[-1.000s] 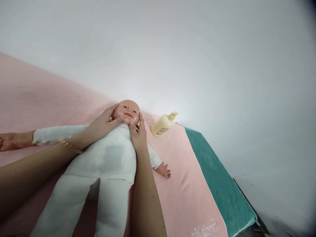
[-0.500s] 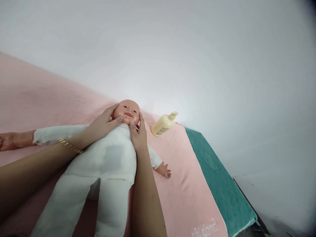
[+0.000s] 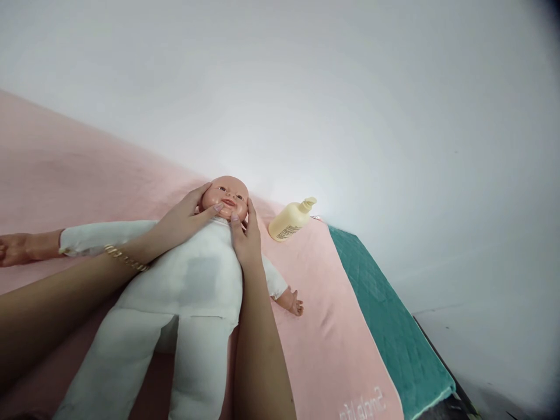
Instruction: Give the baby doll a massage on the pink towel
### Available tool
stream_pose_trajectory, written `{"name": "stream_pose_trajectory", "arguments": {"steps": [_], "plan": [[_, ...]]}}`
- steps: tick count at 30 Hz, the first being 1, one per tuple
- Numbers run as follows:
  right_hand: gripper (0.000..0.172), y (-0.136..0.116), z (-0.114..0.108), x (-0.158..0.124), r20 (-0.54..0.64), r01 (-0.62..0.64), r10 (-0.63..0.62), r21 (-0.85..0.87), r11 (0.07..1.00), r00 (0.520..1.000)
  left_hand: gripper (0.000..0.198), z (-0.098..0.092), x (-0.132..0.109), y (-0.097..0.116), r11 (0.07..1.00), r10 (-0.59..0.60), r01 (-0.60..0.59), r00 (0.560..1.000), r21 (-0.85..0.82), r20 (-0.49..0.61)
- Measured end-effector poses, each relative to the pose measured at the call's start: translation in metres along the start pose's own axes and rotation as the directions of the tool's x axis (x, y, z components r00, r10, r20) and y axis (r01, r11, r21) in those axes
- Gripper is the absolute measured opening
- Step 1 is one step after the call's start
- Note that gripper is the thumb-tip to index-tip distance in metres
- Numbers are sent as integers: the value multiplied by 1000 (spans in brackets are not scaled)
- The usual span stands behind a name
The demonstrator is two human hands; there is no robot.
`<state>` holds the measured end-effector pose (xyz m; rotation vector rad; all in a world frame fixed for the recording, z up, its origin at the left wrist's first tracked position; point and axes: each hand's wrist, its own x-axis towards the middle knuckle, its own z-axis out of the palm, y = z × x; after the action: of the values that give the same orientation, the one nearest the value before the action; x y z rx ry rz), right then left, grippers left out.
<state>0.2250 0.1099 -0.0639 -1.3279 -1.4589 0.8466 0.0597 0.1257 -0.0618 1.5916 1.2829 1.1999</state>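
A baby doll [image 3: 205, 280] with a white cloth body and hard plastic head lies on its back, its head toward the wall. My left hand [image 3: 186, 216] cups one side of the head, thumb along the chin and fingers by the temple; a gold chain bracelet circles that wrist. On the opposite cheek, my right hand [image 3: 247, 236] is pressed, its thumb under the jaw. Both hands are closed around the head. One doll arm stretches far to the left, and the other lies beyond my right forearm. The feet are out of view.
A pale yellow pump bottle [image 3: 289, 221] stands right of the doll's head, near the wall [image 3: 350, 105]. Beneath everything spreads a pink blanket [image 3: 328, 326] with printed lettering at its lower edge. A green quilted cover [image 3: 394, 326] shows along the right edge.
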Motion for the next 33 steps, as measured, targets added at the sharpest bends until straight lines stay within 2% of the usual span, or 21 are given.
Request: {"name": "stream_pose_trajectory", "arguments": {"steps": [12, 18, 23, 27, 33], "plan": [[74, -1, 0, -1, -8, 6, -6, -6, 1000, 1000, 81, -1, -1, 1, 999, -27, 27, 1000, 24, 1], [69, 0, -3, 1, 13, 78, -77, -44, 996, 997, 73, -1, -1, 4, 999, 34, -34, 999, 12, -1], [69, 1, -5, 1, 36, 101, -99, -78, 992, 994, 78, -1, 0, 0, 999, 42, -43, 999, 33, 7], [73, 2, -4, 1, 36, 100, -98, -80, 992, 995, 76, 0, 0, -2, 997, 15, -14, 1000, 82, -15], [76, 0, -4, 0, 24, 40, -39, -35, 999, 999, 79, -2, -2, 3, 999, -19, 19, 1000, 39, -9]]}}
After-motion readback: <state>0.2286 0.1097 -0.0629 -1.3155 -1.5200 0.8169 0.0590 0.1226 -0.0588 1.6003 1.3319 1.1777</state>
